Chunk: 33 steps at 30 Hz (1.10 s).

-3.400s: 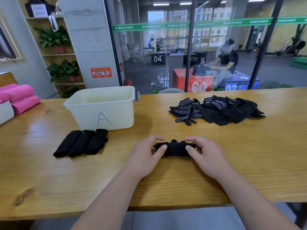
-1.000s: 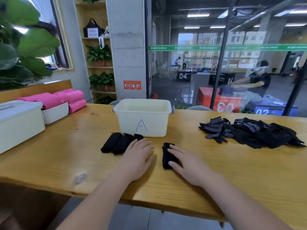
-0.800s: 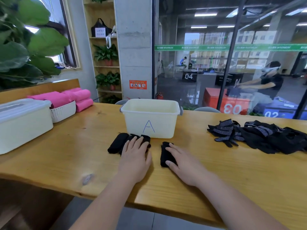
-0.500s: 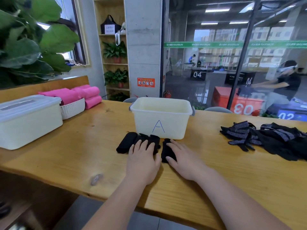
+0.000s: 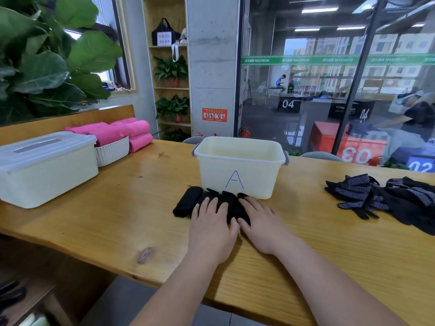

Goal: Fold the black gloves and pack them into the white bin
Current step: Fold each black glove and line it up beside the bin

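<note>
Several folded black gloves (image 5: 188, 204) lie side by side in a row on the wooden table (image 5: 117, 220), right in front of the white bin (image 5: 240, 168) marked "A". My left hand (image 5: 213, 222) rests flat on the middle of the row, fingers straight. My right hand (image 5: 257, 217) lies flat on the rightmost folded glove, pressing it against the others. The two hands touch at the thumbs. A heap of unfolded black gloves (image 5: 388, 201) with dotted palms lies at the right. The bin looks empty from here.
A lidded white box (image 5: 44, 168) stands at the left, with a white basket (image 5: 113, 149) of pink rolled towels (image 5: 131, 130) behind it. A large leafy plant (image 5: 42, 57) hangs over the far left. A glass wall runs behind the table.
My right hand slid the newly folded glove left until it joined the row in front of the bin. My left hand moved onto the row. The view shifted left.
</note>
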Tool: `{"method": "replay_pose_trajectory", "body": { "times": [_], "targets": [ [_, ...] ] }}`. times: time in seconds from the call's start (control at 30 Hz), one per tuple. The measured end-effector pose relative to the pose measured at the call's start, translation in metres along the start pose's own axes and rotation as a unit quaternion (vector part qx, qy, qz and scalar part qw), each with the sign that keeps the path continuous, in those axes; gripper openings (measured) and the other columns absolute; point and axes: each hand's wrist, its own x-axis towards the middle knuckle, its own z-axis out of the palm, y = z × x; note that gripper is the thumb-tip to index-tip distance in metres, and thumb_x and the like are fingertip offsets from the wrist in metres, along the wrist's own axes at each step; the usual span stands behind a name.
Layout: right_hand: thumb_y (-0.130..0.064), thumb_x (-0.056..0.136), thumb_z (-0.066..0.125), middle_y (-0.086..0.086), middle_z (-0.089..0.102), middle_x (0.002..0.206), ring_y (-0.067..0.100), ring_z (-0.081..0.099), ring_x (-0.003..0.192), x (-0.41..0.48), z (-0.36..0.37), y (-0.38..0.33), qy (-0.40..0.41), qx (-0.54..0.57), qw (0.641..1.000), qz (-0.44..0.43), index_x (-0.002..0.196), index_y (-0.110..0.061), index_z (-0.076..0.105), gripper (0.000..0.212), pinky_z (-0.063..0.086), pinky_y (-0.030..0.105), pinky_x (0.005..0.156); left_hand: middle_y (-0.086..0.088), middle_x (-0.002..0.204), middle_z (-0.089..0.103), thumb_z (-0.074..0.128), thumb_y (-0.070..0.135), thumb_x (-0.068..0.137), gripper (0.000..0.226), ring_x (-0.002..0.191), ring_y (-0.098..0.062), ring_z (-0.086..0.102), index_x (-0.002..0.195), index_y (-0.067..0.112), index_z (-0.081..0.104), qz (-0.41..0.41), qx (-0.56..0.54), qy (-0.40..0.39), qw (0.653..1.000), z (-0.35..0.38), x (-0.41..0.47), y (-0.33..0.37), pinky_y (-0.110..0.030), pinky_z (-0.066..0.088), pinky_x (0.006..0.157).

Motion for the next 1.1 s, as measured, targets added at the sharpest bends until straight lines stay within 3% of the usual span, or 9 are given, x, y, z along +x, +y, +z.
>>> {"method": "replay_pose_trajectory", "body": {
  "times": [0.23,0.4,0.53,0.6,0.97,1.1],
  "targets": [
    [-0.058,0.109,0.028,-0.015,0.009,0.175,0.015,0.007,0.161,-0.008,-0.007,0.004,-0.011,0.046,0.999,0.007,0.167,-0.039,0.010,0.064,0.017,0.041,0.129,0.000,0.171,0.033,0.007,0.060,0.094,0.081,0.162,-0.019,0.015,0.159,0.027,0.042,0.025,0.012,0.018,0.999,-0.003,-0.002,0.002,-0.041,0.003,0.133],
    [-0.060,0.108,0.027,-0.015,0.009,0.175,0.015,0.007,0.161,-0.023,-0.021,0.014,-0.025,0.038,0.999,0.012,0.167,-0.038,0.012,0.065,0.018,0.044,0.129,0.001,0.170,0.035,0.025,0.059,0.106,0.064,0.161,-0.019,0.018,0.159,0.027,0.044,0.040,0.024,0.009,0.999,-0.004,-0.003,0.005,-0.042,0.005,0.133],
    [-0.065,0.107,0.025,-0.015,0.005,0.175,0.018,0.005,0.162,-0.040,-0.035,0.029,-0.036,0.042,0.998,0.019,0.167,-0.037,0.011,0.068,0.016,0.047,0.130,-0.005,0.156,0.055,0.030,0.058,0.103,0.064,0.152,-0.026,0.041,0.146,0.022,0.061,0.059,0.058,0.015,0.996,-0.004,-0.002,0.006,-0.048,0.022,0.129],
    [-0.065,0.107,0.024,-0.014,0.004,0.175,0.020,0.004,0.162,-0.049,-0.043,0.038,-0.035,0.041,0.998,0.025,0.168,-0.036,0.010,0.069,0.016,0.046,0.130,-0.005,0.153,0.058,0.033,0.058,0.103,0.062,0.150,-0.027,0.043,0.143,0.022,0.064,0.072,0.082,0.012,0.994,-0.004,-0.001,0.007,-0.049,0.023,0.128],
    [-0.058,0.109,0.031,-0.009,0.009,0.176,0.020,0.007,0.162,-0.101,-0.077,0.098,-0.014,0.011,0.997,0.073,0.168,-0.034,0.013,0.066,0.017,0.045,0.130,0.002,0.166,0.042,0.015,0.068,0.100,0.074,0.158,-0.021,0.029,0.154,0.030,0.050,0.152,0.048,-0.013,0.987,0.002,-0.003,0.080,-0.044,0.017,0.131],
    [-0.059,0.109,0.031,-0.009,0.010,0.176,0.020,0.009,0.162,-0.124,-0.083,0.127,-0.015,0.000,0.994,0.105,0.168,-0.033,0.014,0.067,0.017,0.046,0.130,0.004,0.171,0.032,0.021,0.068,0.105,0.068,0.160,-0.018,0.021,0.161,0.033,0.040,0.174,0.015,-0.045,0.984,0.010,-0.006,0.117,-0.043,0.013,0.132]
  ]
}}
